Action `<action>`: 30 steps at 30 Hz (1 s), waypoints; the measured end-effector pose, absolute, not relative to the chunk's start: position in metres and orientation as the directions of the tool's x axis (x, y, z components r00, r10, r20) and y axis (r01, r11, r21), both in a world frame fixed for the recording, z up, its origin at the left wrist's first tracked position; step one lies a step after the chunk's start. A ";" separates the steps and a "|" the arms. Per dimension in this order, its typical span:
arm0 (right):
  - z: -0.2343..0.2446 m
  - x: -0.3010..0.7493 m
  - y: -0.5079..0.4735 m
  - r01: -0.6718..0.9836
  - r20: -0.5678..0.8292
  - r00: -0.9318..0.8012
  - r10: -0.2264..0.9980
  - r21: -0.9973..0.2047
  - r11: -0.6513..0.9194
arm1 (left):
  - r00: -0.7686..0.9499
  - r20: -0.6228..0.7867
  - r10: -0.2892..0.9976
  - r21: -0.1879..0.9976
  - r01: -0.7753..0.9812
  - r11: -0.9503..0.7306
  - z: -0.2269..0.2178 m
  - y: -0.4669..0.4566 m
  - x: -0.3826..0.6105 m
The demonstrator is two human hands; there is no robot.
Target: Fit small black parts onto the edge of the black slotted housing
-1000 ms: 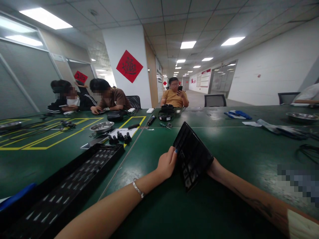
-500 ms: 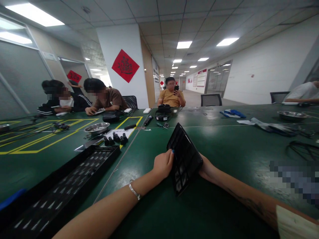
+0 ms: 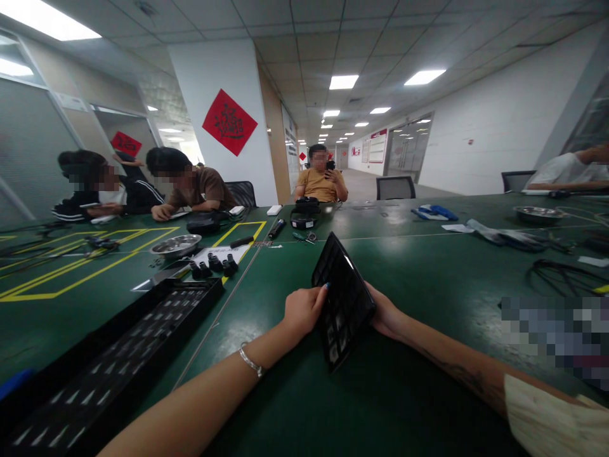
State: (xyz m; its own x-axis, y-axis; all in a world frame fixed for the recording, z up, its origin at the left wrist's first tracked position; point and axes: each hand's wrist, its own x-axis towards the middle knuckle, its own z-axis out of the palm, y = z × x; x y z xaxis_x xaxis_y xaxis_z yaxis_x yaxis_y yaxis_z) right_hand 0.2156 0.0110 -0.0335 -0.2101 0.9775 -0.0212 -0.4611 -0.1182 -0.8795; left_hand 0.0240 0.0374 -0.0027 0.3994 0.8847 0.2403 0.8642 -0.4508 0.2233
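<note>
A small black compartment tray (image 3: pixel 341 298) stands tilted on its near edge on the green table (image 3: pixel 428 279). My left hand (image 3: pixel 303 309) grips its left edge, fingers curled over the rim. My right hand (image 3: pixel 385 313) holds the right edge from behind, with the fingers mostly hidden by the tray. Small pale parts show in the tray's lower compartments.
A long black tray (image 3: pixel 118 362) of small parts lies at the near left. Beyond it are several black caps (image 3: pixel 212 264), a metal bowl (image 3: pixel 176 244) and yellow floor-tape lines. Three people sit at the far side, another at the far right. Cables (image 3: pixel 561 276) lie to the right.
The view has drifted so the tray and both hands sit slightly further left and lower. Both hands keep their hold and the tray stays tilted.
</note>
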 end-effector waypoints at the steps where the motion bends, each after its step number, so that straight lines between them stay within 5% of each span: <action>1: -0.034 0.216 0.011 -0.460 -0.020 -0.204 0.979 -0.880 -0.114 | 0.399 0.241 0.885 0.217 0.866 -0.450 -0.002 0.037 0.024; 9: -0.025 0.212 0.007 -0.461 -0.080 -0.156 0.985 -0.876 -0.144 | 0.428 0.279 0.860 0.158 0.863 -0.481 -0.004 0.035 0.025; 30: -0.027 0.209 0.003 -0.393 -0.041 -0.096 0.995 -0.916 -0.075 | 0.424 0.258 0.868 0.254 0.837 -0.484 -0.006 0.037 0.023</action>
State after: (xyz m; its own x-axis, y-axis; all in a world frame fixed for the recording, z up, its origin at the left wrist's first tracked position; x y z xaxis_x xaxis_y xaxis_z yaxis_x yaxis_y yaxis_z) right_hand 0.2090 0.0032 -0.0271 -0.0960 0.9946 -0.0405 -0.3935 -0.0753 -0.9162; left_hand 0.0233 0.0369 -0.0063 0.4238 0.8682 0.2581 0.8372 -0.4843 0.2542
